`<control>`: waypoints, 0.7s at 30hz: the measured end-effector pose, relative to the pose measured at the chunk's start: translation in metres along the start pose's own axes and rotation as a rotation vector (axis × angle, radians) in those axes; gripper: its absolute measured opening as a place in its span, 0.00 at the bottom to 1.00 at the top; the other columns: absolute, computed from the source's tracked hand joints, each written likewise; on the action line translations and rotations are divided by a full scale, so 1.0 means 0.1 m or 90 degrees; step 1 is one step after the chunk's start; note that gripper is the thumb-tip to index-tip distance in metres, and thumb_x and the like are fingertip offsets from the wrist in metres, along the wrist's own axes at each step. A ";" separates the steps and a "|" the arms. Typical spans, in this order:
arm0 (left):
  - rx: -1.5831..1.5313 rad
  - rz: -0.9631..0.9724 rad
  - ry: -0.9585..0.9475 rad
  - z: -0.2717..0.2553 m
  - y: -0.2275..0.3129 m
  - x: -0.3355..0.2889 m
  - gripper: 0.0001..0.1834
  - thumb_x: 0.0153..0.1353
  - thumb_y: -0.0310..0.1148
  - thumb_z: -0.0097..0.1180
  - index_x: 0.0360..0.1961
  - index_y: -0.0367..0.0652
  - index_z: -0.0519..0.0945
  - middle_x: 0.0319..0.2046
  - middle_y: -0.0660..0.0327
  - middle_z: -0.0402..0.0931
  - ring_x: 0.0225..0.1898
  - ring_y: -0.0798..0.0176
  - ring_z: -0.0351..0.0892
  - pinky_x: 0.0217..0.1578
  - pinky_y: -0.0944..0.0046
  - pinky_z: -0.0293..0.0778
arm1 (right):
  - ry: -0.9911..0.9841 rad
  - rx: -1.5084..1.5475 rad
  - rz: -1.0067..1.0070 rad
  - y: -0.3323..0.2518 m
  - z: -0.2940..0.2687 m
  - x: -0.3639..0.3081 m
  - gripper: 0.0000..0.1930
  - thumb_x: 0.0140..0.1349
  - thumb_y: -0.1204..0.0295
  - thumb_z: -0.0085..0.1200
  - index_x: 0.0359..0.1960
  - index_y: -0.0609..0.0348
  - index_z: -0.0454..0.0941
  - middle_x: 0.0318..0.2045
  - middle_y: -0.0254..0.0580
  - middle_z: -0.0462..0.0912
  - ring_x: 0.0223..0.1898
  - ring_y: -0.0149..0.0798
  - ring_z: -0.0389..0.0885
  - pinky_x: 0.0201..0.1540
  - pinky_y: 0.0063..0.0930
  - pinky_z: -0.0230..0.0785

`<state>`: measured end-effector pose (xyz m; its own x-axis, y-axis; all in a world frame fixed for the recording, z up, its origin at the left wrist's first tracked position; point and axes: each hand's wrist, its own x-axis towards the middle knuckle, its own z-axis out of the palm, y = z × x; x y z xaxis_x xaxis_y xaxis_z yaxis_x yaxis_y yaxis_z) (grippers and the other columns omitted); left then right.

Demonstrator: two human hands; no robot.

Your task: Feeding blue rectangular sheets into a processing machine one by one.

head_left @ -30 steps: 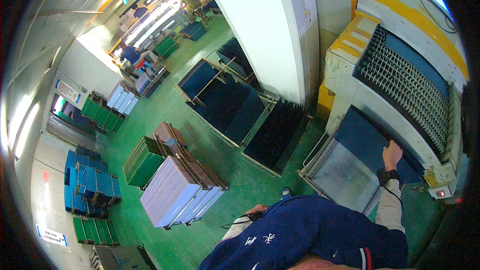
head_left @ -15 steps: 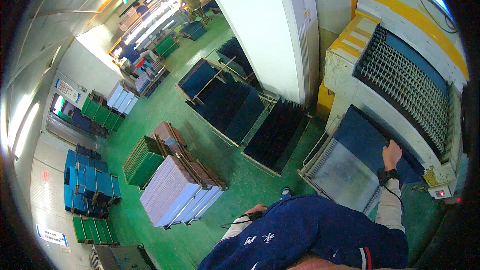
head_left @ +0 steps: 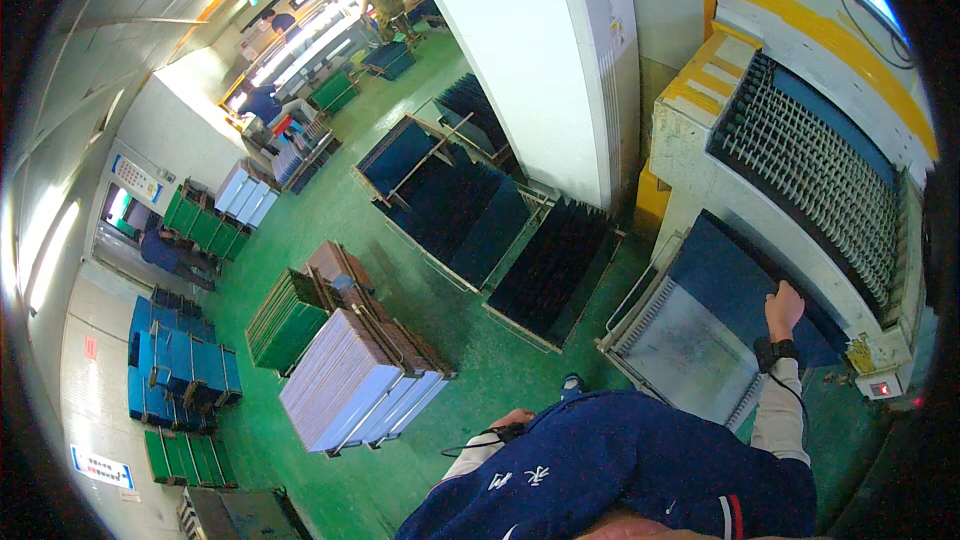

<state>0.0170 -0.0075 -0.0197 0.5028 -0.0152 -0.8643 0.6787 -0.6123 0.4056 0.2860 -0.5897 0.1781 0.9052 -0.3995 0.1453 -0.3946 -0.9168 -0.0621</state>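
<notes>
My right hand (head_left: pixel 784 310), with a dark band at the wrist, is closed on the upper edge of a dark blue flat panel (head_left: pixel 715 260). That panel stands tilted in a slotted metal rack (head_left: pixel 622 342), among other dark panels. A pale, greyish flat surface (head_left: pixel 690 338) lies in front of it in the rack. Low beside my body is my left hand (head_left: pixel 515 419), away from the rack. A dark wristband and cable show there, and its fingers are mostly hidden.
A roller conveyor machine (head_left: pixel 810 170) stands right of the rack, a tall white cabinet (head_left: pixel 530 60) beyond. Dark panel racks (head_left: pixel 555 265) stand ahead. Left are stacked lilac panels (head_left: pixel 350 380), green panels (head_left: pixel 285 325) and blue stacks (head_left: pixel 195 365). People work far off.
At the far left doorway, a person in dark clothes has come forward into fuller view, beside the green racks. My hands and the panel show no visible movement.
</notes>
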 end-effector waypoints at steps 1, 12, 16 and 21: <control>-0.004 0.000 0.003 0.01 -0.03 0.01 0.22 0.52 0.45 0.61 0.45 0.43 0.82 0.39 0.57 0.82 0.42 0.58 0.79 0.45 0.57 0.73 | 0.007 0.007 -0.010 -0.02 0.01 0.01 0.14 0.48 0.68 0.63 0.37 0.58 0.77 0.34 0.50 0.83 0.40 0.52 0.81 0.45 0.44 0.68; -0.009 0.018 -0.054 0.01 -0.32 0.29 0.22 0.57 0.49 0.54 0.48 0.50 0.81 0.45 0.56 0.80 0.47 0.53 0.78 0.49 0.53 0.71 | -0.016 0.013 -0.026 -0.05 -0.05 -0.05 0.15 0.47 0.68 0.63 0.36 0.59 0.77 0.34 0.52 0.82 0.40 0.54 0.80 0.43 0.45 0.69; 0.001 -0.013 -0.022 0.07 -0.16 0.20 0.24 0.56 0.51 0.55 0.49 0.48 0.80 0.44 0.56 0.80 0.46 0.55 0.78 0.48 0.55 0.72 | -0.044 0.019 -0.030 -0.02 -0.08 -0.09 0.16 0.47 0.69 0.63 0.38 0.60 0.78 0.35 0.52 0.82 0.41 0.54 0.80 0.43 0.44 0.70; -0.054 0.031 0.027 0.06 -0.09 0.16 0.19 0.50 0.43 0.60 0.41 0.43 0.83 0.35 0.60 0.82 0.37 0.63 0.78 0.41 0.60 0.72 | -0.009 0.070 -0.063 0.13 0.03 -0.04 0.22 0.47 0.68 0.64 0.45 0.60 0.78 0.38 0.53 0.82 0.43 0.54 0.79 0.44 0.44 0.71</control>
<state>0.0154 -0.0066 -0.0391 0.5576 -0.0094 -0.8301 0.6946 -0.5423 0.4727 0.2771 -0.5999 0.1741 0.9413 -0.3059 0.1427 -0.2838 -0.9461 -0.1564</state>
